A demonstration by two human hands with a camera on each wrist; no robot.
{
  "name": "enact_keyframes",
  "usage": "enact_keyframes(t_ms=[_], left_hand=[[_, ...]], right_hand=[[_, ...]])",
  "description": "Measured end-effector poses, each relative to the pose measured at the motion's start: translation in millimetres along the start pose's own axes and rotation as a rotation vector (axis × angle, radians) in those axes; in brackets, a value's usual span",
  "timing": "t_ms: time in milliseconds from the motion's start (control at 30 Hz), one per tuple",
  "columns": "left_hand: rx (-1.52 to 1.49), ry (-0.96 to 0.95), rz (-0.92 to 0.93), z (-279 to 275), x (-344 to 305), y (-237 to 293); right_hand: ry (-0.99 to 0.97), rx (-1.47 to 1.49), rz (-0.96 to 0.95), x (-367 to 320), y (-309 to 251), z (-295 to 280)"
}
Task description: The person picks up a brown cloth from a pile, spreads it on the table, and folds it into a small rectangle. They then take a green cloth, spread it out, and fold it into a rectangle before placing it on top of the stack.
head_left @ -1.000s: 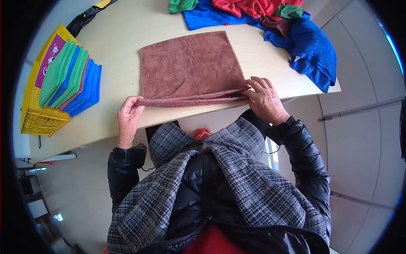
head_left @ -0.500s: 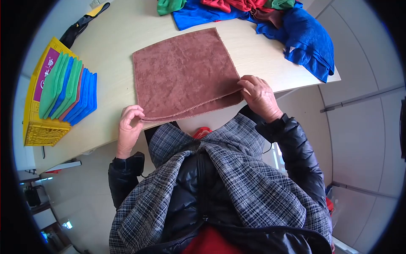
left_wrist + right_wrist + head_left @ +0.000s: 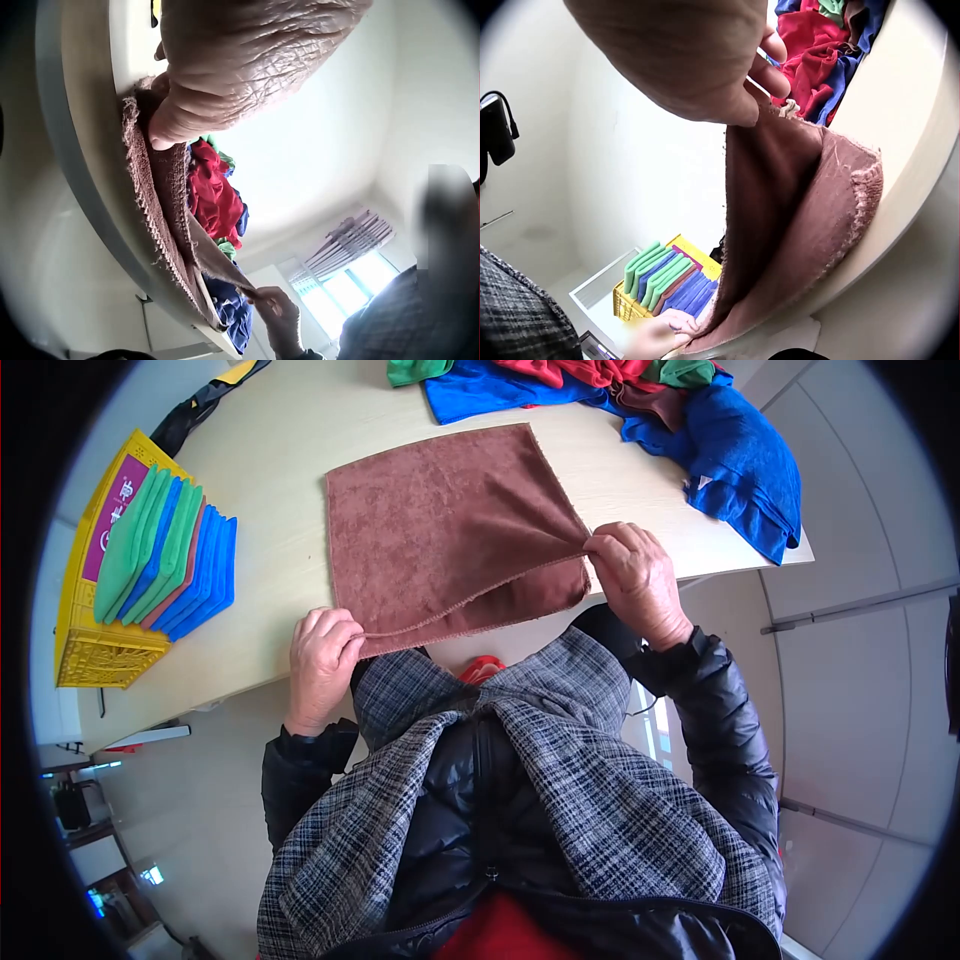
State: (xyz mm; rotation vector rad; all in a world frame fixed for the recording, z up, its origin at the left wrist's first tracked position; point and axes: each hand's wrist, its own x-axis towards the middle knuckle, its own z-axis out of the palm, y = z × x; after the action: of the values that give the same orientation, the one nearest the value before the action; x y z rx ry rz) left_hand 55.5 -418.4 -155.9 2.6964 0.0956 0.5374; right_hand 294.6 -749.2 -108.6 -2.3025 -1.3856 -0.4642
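Note:
A brown towel (image 3: 450, 520) lies in two layers on the table, its near edge at the table's front edge. My left hand (image 3: 325, 660) pinches its near left corner; in the left wrist view the thumb (image 3: 165, 131) presses on the cloth beside the stitched edge. With thumb and fingers, my right hand (image 3: 638, 580) grips the near right corner of the upper layer and holds it raised. The lower layer (image 3: 545, 592) shows in the gap beneath. Seen from the right wrist, the two layers (image 3: 780, 172) stand apart like a pocket.
On the left, a yellow basket (image 3: 115, 660) holds a row of folded green, blue and brown towels (image 3: 165, 555). A loose heap of red, blue and green cloths (image 3: 735, 470) lies at the back right. A black and yellow item (image 3: 195, 410) is at the far left.
My right hand has lifted the upper layer's corner, opening a gap between the layers. The left hand has come lower and slightly right with its corner. The head view has shifted a little.

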Motion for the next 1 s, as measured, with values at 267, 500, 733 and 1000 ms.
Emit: enact_keyframes(t_ms=[267, 500, 733, 1000], left_hand=[[-0.070, 0.058, -0.018, 2.4, -7.3, -6.5], [-0.115, 0.048, -0.072, 2.7, -14.3, -6.9], [0.029, 0.024, 0.009, -3.4, -16.6, 7.3], [0.038, 0.102, 0.063, 2.5, -24.3, -9.4]], right_hand=[[-0.176, -0.001, -0.100, -44.8, -1.7, 20.3], [-0.237, -0.009, -0.114, -47.5, -2.0, 14.6], [-0.211, -0.076, -0.156, -48.7, 8.3, 26.0], [-0.093, 0.115, -0.090, -36.5, 5.2, 23.0]])
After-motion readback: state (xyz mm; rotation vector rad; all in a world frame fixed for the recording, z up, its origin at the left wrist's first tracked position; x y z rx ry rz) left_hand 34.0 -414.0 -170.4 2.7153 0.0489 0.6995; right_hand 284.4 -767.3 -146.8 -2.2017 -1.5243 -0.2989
